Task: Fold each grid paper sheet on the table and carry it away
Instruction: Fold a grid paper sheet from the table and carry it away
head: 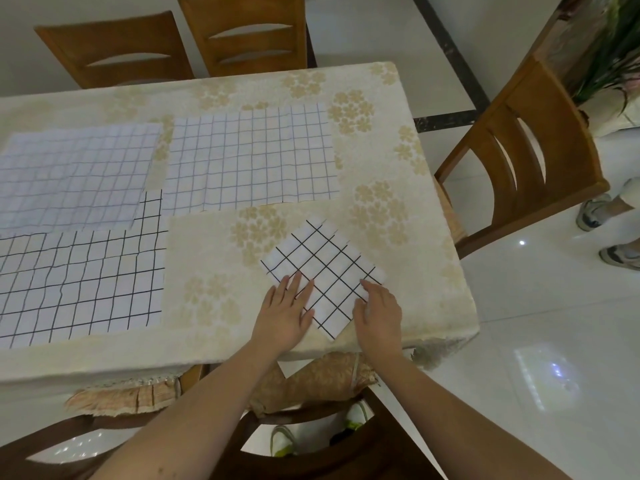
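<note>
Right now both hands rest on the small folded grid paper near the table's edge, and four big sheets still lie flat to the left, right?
Not four: the head view shows three unfolded sheets. Both the left hand and right hand do rest on the folded grid paper.

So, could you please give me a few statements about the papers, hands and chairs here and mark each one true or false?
1. Both hands rest on the small folded grid sheet. True: the left hand and right hand lie on its near edges.
2. Three larger grid sheets lie unfolded on the table. True: far-left sheet, middle sheet, near-left sheet.
3. The folded sheet lies on top of the unfolded ones. False: it lies apart, on the bare tablecloth.
4. The right hand is lifting the folded sheet clear of the table. False: the sheet lies flat.
5. No chairs are in view. False: a wooden chair stands at the table's right end.
</note>
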Demonstrator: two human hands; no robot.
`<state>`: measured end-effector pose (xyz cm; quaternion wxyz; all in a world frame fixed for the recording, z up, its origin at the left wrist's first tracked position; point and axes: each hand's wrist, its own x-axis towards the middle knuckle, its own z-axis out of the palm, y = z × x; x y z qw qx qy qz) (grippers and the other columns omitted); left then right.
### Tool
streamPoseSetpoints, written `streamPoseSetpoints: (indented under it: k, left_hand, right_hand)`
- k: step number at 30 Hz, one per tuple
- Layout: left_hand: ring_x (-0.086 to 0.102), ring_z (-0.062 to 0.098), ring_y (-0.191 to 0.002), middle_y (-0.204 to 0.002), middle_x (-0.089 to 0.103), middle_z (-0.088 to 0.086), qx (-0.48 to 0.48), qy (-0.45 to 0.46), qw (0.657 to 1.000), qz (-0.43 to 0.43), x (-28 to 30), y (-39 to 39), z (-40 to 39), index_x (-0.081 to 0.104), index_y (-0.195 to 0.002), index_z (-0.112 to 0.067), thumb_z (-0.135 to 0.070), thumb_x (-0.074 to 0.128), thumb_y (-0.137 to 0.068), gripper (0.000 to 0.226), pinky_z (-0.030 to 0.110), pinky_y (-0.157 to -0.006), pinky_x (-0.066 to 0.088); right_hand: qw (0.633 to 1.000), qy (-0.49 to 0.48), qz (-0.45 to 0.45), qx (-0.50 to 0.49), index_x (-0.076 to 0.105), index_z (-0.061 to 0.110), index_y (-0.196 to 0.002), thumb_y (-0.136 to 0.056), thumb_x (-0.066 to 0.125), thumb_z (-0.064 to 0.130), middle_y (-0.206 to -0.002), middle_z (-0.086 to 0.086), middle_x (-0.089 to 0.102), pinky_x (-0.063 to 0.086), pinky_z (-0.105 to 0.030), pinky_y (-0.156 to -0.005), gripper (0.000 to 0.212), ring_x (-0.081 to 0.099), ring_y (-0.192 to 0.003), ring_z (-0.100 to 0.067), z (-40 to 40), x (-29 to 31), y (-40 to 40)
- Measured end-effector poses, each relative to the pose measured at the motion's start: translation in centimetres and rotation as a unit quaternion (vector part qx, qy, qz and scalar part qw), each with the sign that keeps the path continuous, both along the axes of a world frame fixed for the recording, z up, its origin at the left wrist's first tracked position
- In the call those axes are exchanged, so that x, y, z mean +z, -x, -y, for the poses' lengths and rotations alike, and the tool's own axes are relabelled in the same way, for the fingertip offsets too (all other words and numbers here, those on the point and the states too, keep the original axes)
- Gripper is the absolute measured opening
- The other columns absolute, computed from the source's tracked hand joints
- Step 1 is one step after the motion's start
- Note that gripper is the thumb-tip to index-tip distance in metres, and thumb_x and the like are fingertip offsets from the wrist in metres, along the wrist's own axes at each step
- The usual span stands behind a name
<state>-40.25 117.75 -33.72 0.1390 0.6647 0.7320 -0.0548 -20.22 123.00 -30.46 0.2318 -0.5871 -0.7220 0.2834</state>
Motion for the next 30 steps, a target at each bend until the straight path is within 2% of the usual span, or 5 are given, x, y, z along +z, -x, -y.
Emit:
streamPoseSetpoints:
  k: [6, 10, 17, 23, 30]
  left_hand:
    - [-0.006, 0.020, -0.150, -0.161, -0.014, -0.002, -0.030, -0.042, 0.999, 0.016, 0.2, 0.7, 0.2, -0.008, -0.153, -0.033, -0.054, 0.014, -0.100, 0.061, 0.040, -0.120, 0.005]
    - [0.022, 0.028, -0.145, -0.159, 0.019, 0.015, 0.100, -0.150, 0.978, 0.101, 1.4, 1.7, -0.9, 0.019, -0.154, -0.019, -0.044, 0.042, -0.100, 0.064, 0.042, -0.112, 0.029]
    - [0.058, 0.029, -0.103, -0.127, 0.053, 0.016, 0.490, -0.130, 0.800, 0.322, 2.5, 5.6, -4.7, 0.045, -0.134, -0.006, -0.033, 0.061, -0.093, 0.052, 0.031, -0.080, 0.044]
    - [0.061, 0.030, -0.108, -0.118, 0.066, 0.013, 0.525, -0.055, 0.782, 0.330, 2.3, 7.3, -7.0, 0.068, -0.110, -0.005, -0.033, 0.069, -0.088, 0.035, 0.035, -0.095, 0.048]
    - [0.061, 0.023, -0.087, -0.093, 0.066, 0.004, 0.503, -0.090, 0.793, 0.332, 3.2, 6.8, -6.2, 0.064, -0.089, -0.013, -0.014, 0.063, -0.089, 0.001, 0.029, -0.073, 0.045]
  right_hand:
    - [0.972, -0.045, 0.164, 0.162, 0.031, 0.016, -0.150, -0.099, 0.039, 0.035, -0.156, -0.006, 0.032, 0.011, -0.042, -0.119, 0.055, 0.023, -0.146, -0.023, 1.4, -1.3, 0.5]
    - [0.958, -0.038, 0.212, 0.189, 0.030, 0.017, -0.150, -0.099, 0.025, 0.044, -0.156, -0.008, 0.030, 0.010, -0.045, -0.118, 0.058, 0.021, -0.146, -0.024, 1.9, -1.6, 0.4]
    - [0.943, -0.020, 0.228, 0.239, 0.029, 0.016, -0.151, -0.099, 0.020, 0.048, -0.157, -0.009, 0.026, 0.012, -0.048, -0.117, 0.062, 0.021, -0.146, -0.028, 2.3, -1.5, 0.7]
    - [0.936, -0.010, 0.239, 0.260, 0.021, 0.018, -0.153, -0.100, 0.019, 0.050, -0.160, -0.007, 0.020, 0.003, -0.045, -0.118, 0.062, 0.013, -0.148, -0.025, 2.7, -1.6, 0.6]
    - [0.934, 0.005, 0.234, 0.269, 0.011, 0.019, -0.154, -0.102, 0.023, 0.048, -0.162, -0.005, 0.009, -0.003, -0.041, -0.119, 0.061, 0.002, -0.149, -0.023, 2.7, -1.6, 0.7]
